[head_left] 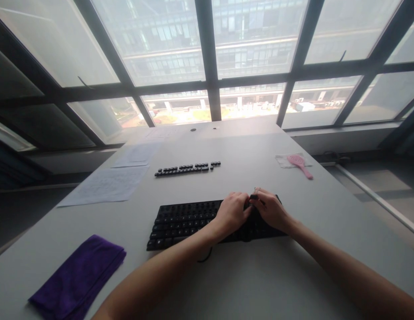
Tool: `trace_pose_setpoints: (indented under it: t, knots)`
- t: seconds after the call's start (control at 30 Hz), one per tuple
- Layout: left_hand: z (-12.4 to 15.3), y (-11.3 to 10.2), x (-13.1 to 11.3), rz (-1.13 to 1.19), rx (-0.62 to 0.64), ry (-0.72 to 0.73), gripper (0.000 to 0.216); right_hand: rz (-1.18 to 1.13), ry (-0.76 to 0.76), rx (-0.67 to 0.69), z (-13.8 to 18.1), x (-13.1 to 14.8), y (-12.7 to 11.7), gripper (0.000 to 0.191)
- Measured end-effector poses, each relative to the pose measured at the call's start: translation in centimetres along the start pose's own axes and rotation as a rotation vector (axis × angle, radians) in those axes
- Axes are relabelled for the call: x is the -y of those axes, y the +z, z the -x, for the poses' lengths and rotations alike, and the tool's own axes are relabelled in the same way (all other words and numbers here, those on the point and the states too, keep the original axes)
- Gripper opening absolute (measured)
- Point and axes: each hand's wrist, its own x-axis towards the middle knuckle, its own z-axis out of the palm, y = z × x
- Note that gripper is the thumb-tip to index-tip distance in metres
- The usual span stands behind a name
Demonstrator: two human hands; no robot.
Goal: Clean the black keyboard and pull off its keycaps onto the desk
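A black keyboard (183,222) lies on the white table in front of me, its upper rows looking bare of keycaps. Over its right half, my right hand (268,206) pinches a small black keycap (253,196). A thin piece of metal wire (255,190) shows just above that keycap. My left hand (233,208) is closed right beside it, fingers curled toward the keycap; what it holds, if anything, is hidden. Behind the keyboard, loose black keycaps (183,169) are lined up in two rows.
A folded purple cloth (80,275) lies at the front left. Paper sheets (106,184) rest along the left edge. On the right, a pink hairbrush-shaped object (298,164) sits on a clear wrapper (280,161). A dark cable (207,255) pokes out below the keyboard. Large windows stand beyond the table.
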Motion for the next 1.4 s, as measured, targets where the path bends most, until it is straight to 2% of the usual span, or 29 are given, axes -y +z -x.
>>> trace_pose_setpoints:
  t: [0.33,0.8,0.9,1.23,1.4]
  knots:
    - [0.1,0.8,0.3,0.136,-0.002,0.020,0.010,-0.055,-0.034,-0.023,0.2,-0.6,-0.1,0.018]
    - [0.4,0.9,-0.4,0.074,-0.012,0.042,0.015,-0.036,-0.025,-0.004,0.1,-0.4,-0.2,0.025]
    - [0.4,1.0,-0.4,0.073,-0.027,0.046,0.013,-0.027,-0.021,-0.041,0.1,-0.6,-0.3,0.025]
    - [0.4,1.3,-0.2,0.161,-0.126,0.072,0.007,0.045,0.086,-0.194,-0.2,0.0,-0.3,0.024]
    - [0.5,0.9,-0.1,0.281,-0.152,0.047,0.012,0.048,0.155,-0.173,0.1,-0.2,0.0,0.023]
